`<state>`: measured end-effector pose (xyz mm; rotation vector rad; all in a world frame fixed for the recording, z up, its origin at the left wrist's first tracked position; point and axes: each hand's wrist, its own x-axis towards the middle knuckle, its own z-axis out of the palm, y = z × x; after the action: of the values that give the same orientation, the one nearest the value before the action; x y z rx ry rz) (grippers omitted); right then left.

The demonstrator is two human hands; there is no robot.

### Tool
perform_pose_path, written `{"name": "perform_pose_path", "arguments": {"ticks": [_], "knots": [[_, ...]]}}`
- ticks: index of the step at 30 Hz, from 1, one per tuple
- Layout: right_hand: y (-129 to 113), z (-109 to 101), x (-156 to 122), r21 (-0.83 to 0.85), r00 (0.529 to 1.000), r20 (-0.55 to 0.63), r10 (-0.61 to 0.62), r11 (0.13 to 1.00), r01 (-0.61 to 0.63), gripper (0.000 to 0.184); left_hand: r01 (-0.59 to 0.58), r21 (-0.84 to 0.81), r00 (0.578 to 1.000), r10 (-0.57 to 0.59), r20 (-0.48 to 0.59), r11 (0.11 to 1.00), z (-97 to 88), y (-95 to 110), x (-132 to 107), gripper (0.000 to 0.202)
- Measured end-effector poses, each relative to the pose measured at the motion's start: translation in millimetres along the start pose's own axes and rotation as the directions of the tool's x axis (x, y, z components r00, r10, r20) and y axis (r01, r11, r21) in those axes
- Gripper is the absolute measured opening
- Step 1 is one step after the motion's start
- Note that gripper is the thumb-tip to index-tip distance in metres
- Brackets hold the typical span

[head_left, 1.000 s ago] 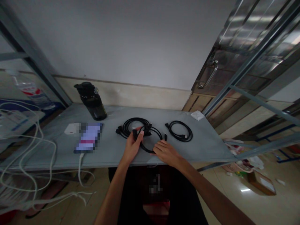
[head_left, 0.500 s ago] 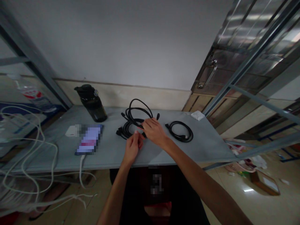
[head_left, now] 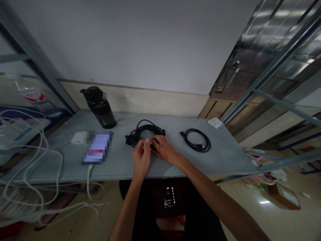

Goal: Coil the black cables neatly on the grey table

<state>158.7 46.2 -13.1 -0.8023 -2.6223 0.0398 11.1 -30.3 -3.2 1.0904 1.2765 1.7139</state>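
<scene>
A pile of coiled black cables (head_left: 144, 129) lies in the middle of the table, several loops stacked together with plugs sticking out on the left and right. My right hand (head_left: 164, 149) is low over the near right edge of the pile, its fingers closed around the cable there. Beside it, my left hand (head_left: 141, 154) is at the near edge of the pile, thumb up and fingers curled in a pinch; what they hold, if anything, is hidden. To the right, apart from both hands, a single coiled black USB cable (head_left: 209, 144) lies flat.
A dark bottle (head_left: 102, 110) stands at the back left, behind a phone (head_left: 97, 147) with a white cord. Crumpled tissue (head_left: 215, 123) lies at the back right. White cables (head_left: 60, 167) hang at the left. Metal frame posts (head_left: 271, 63) flank the grey table (head_left: 175, 170). Another phone (head_left: 168, 195) rests below.
My right hand has come down with the raised cable loop, which now lies on the pile. My left hand stays close by, its fingers drawn nearer to the right hand.
</scene>
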Motion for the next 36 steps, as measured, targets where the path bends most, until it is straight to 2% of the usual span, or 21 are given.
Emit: {"name": "perform_pose_path", "arguments": {"ticks": [2,5,10,13,17,20,24,26,28,30,31,36], "knots": [[4,4,-6,0.036,1.000,-0.019,0.017,0.999,-0.016,0.040,-0.019,0.016,1.000,0.019,0.017,1.000,-0.2,1,-2,0.044],[9,14,-12,0.092,0.999,-0.027,0.023,0.996,-0.021,0.042,-0.146,0.093,0.988,0.140,0.072,0.985,-0.7,4,-4,0.038],[12,20,-16,0.146,0.994,-0.085,0.068,0.988,-0.055,0.047,-0.394,0.285,0.916,0.345,0.206,0.874,0.3,3,-1,0.028],[9,13,-24,0.165,0.983,-0.143,0.111,0.982,-0.087,0.050,-0.456,0.371,0.887,0.377,0.267,0.809,1.3,-2,4,0.027],[7,-2,-50,0.141,0.964,-0.223,0.146,0.983,-0.116,0.057,-0.476,0.434,0.878,0.379,0.294,0.765,1.4,-8,7,0.027],[17,-19,-84,0.050,0.951,-0.250,0.181,0.984,-0.174,0.051,-0.462,0.444,0.886,0.372,0.278,0.768,1.7,-6,6,0.026],[52,-45,-138,-0.101,0.922,-0.259,0.289,0.941,-0.323,0.041,-0.422,0.365,0.902,0.343,0.262,0.830,2.1,2,0,0.026],[72,-54,-161,-0.140,0.903,-0.259,0.342,0.912,-0.385,0.042,-0.307,0.278,0.926,0.219,0.306,0.910,1.7,3,-1,0.030],[86,-59,-177,-0.126,0.888,-0.264,0.377,0.899,-0.420,0.037,-0.123,0.194,0.917,0.036,0.397,0.973,1.1,2,-1,0.039],[93,-60,-184,-0.091,0.877,-0.273,0.395,0.897,-0.432,0.028,0.004,0.168,0.884,-0.082,0.460,0.986,0.8,-1,1,0.045],[94,-59,-185,-0.080,0.876,-0.273,0.398,0.898,-0.433,0.025,0.023,0.174,0.878,-0.103,0.468,0.984,0.8,-2,2,0.046],[91,-57,-180,-0.064,0.884,-0.260,0.389,0.906,-0.418,0.023,0.009,0.190,0.899,-0.091,0.428,0.982,2.1,-1,6,0.048]]}}
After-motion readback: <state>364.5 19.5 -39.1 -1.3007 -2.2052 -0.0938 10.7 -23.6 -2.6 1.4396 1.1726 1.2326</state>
